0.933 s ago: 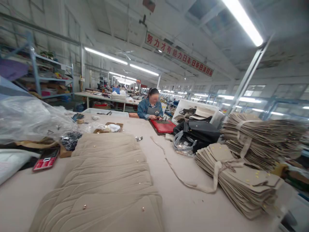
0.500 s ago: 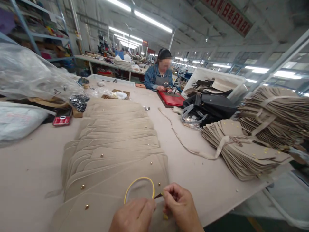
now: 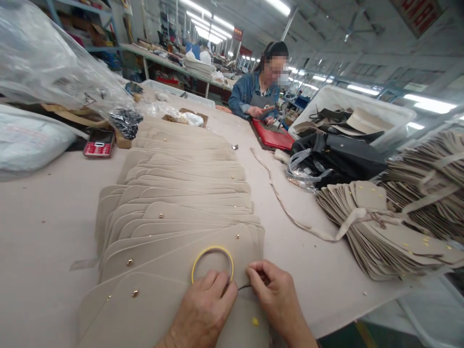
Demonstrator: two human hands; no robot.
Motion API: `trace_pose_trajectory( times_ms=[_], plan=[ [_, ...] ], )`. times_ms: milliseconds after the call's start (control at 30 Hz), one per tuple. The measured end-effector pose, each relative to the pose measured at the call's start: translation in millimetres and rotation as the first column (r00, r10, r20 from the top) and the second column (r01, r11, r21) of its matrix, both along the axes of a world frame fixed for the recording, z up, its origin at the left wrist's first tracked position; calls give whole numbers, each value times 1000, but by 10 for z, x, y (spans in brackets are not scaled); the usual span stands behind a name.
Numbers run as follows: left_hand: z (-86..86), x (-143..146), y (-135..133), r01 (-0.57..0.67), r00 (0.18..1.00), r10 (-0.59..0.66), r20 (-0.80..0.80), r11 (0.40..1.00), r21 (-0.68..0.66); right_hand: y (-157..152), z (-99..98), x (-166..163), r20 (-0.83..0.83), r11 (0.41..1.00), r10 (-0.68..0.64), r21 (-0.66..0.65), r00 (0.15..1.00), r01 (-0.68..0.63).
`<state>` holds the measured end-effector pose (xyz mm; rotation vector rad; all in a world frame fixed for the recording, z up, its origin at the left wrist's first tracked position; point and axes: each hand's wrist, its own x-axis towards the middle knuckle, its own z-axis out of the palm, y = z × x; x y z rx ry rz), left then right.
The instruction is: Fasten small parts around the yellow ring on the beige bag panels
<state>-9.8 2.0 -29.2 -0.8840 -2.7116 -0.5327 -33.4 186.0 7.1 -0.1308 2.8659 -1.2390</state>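
Note:
My left hand [image 3: 203,309] is closed on a narrow roll of yellow tape [image 3: 212,248], which stands up above its fingers. My right hand [image 3: 273,292] is pinched just to the right of it. A thin dark strip [image 3: 244,286] runs between the fingers of both hands; its kind is unclear. Under the hands lies the nearest beige bag-flap piece [image 3: 159,309], with a gold stud at its left. A small yellow bit of tape [image 3: 255,321] sits on this piece, below my right hand. More beige pieces [image 3: 195,193] fan out away from me in an overlapping row.
Tied bundles of beige pieces [image 3: 391,237] lie at the right, with a loose strap [image 3: 290,217] trailing left. Behind them are a black bag [image 3: 348,159] and a white bin [image 3: 391,108]. A red phone [image 3: 99,143] lies at left. A co-worker [image 3: 250,94] sits across the table.
The yellow bit that was at my right fingertips is no longer seen there. Both hands remain close together around the tape roll and dark strip. The camera view has shifted and tilted.

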Motion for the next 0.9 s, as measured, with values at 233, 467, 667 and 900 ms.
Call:
trace_pose_trajectory(
  times_ms=[233, 467, 667, 900],
  plan=[
    [42, -16, 10, -12, 1000, 13, -2, 999, 37, -35, -47, -30, -133, 976, 99, 205, 986, -70],
    [81, -22, 15, -17, 1000, 18, -19, 998, 54, 101, -2, -15, 91, 997, -71, -26, 993, 74],
    [64, -27, 13, -1, 1000, 1, 20, 1000, 18, 105, -90, 145, -165, 994, 72, 88, 984, -58],
    [3, -8, -4, 2, 1000, -3, 16, 998, 56, -79, -100, 52, -156, 980, -19, 194, 988, 49]
  ],
)
